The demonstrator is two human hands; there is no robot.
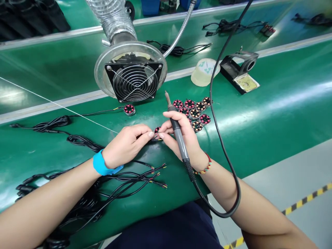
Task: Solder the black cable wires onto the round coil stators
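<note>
I have the left hand (128,142) pinching a small round part (157,130) between finger and thumb, out over the green table (249,128). I have the right hand (188,141) closed around a soldering iron (178,136), tip pointing away, thumb right by the part. More round parts (195,113) sit just past it.

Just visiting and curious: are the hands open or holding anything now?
Left hand: closed, fingertips pinched at a small, round black and pink part.
Right hand: closed around a grey and black pen-shaped soldering iron, fingertips at that part.
</note>
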